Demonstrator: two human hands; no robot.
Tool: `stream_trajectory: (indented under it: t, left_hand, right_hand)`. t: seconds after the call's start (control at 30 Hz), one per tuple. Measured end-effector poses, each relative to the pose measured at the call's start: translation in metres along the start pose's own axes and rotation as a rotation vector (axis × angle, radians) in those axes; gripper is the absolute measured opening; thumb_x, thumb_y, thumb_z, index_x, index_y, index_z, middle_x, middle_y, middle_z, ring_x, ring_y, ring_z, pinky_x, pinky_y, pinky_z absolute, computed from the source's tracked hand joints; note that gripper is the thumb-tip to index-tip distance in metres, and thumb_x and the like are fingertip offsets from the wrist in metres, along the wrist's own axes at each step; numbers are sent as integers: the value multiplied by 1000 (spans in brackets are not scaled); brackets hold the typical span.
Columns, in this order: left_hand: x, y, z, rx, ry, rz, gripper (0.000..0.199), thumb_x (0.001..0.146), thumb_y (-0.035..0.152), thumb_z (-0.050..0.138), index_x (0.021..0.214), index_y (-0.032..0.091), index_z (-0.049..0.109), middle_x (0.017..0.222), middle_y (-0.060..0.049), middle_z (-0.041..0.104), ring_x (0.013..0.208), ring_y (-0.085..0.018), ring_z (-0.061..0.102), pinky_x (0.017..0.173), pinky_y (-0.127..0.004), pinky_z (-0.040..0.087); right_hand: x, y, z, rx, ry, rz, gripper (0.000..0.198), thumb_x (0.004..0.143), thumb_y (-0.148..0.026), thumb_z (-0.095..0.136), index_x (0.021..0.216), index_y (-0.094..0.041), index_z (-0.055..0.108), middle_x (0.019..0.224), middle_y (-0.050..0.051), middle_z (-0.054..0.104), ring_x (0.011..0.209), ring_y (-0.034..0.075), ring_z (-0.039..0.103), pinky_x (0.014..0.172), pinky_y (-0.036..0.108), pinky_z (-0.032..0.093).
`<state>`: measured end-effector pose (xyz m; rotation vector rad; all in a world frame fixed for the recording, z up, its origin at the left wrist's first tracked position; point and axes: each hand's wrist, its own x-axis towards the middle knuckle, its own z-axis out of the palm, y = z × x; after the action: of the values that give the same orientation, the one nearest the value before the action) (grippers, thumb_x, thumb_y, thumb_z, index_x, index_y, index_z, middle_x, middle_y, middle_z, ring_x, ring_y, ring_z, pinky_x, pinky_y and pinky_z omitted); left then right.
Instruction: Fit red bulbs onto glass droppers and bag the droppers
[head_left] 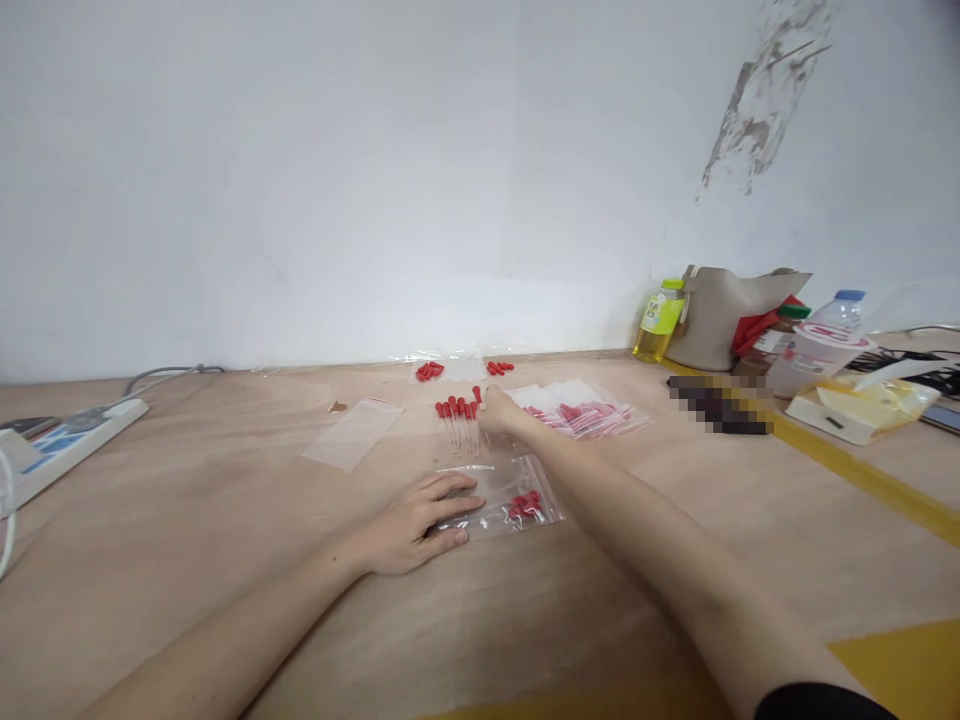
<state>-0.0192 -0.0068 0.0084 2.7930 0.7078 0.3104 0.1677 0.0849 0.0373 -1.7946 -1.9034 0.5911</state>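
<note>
My left hand lies flat with fingers apart on the left edge of a clear zip bag. Several red rubber bulbs sit inside the bag's right end. Beyond it, several thin clear droppers with red bulbs lie side by side in a row. At the row's right end my right hand is closed in a pinch, with a red-bulbed dropper at its fingertips. The dropper's lower part is hard to make out. Right of that hand is a pile of bagged red-topped droppers.
An empty clear bag lies at left. Loose red bulbs rest on plastic by the wall. A power strip is far left. On the right stand a yellow drink bottle, a grey bag, a cup and a tissue pack.
</note>
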Motion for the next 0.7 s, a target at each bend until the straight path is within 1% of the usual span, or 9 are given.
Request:
stream_trajectory:
  t: [0.03,0.13,0.2,0.27,0.33,0.43,0.5,0.6,0.7]
  left_hand:
    - [0,0,0,2,2,-1,40,87,37,40,126,26,42,133,-5,37,122,-23,31,101,-42,27]
    - [0,-1,1,-4,17,1,40,87,37,41,125,26,43,132,-5,39,121,-23,33,100,-41,29]
    - [0,-2,2,-11,29,-1,40,87,37,41,125,27,43,131,-5,40,121,-23,33,100,-42,29]
    - [0,-3,2,-12,33,-3,40,87,37,41,125,27,42,132,-4,39,121,-23,33,100,-42,28]
    - [0,-4,3,-6,32,-2,40,87,37,41,126,27,42,132,-4,39,121,-23,32,100,-41,29]
    - [0,-4,3,0,26,-1,40,87,38,40,125,28,42,131,-4,39,122,-22,32,100,-40,29]
    - [0,-3,3,3,22,-10,40,87,37,40,127,28,40,132,-4,38,122,-23,32,100,-40,28]
    - [0,0,2,-7,34,-40,49,87,38,40,133,26,28,134,-5,36,122,-23,31,101,-41,28]
    - [0,2,1,-19,40,-58,54,87,39,40,135,24,21,136,-7,33,123,-23,31,101,-41,28]
  right_hand:
    - [-9,5,-7,18,24,-35,43,79,-17,50,118,-4,39,89,11,58,79,17,56,69,29,45]
    - [-41,32,-25,179,147,-244,65,74,-12,47,131,-9,16,64,-1,54,59,13,52,58,25,43]
    - [-62,57,-32,357,236,-284,68,73,-15,46,131,-16,12,60,-6,48,50,10,49,50,22,41]
    - [-76,81,-33,521,294,-273,64,73,-20,46,129,-21,15,62,-8,45,44,7,45,44,19,39]
    - [-83,98,-29,674,342,-211,64,70,-24,50,125,-24,17,60,-10,42,40,6,43,39,18,38]
    - [-85,106,-17,863,399,-87,65,66,-26,57,118,-25,18,58,-10,43,42,9,48,41,21,44]
    - [-85,103,-8,966,385,-14,59,65,-26,58,111,-24,22,58,-9,47,47,11,54,48,25,49]
    - [-87,99,2,1096,281,45,40,67,-27,56,97,-23,30,61,-6,53,52,12,58,56,29,51]
    - [-91,102,2,1058,136,36,26,68,-28,58,84,-20,40,64,-3,57,53,11,58,57,27,50]
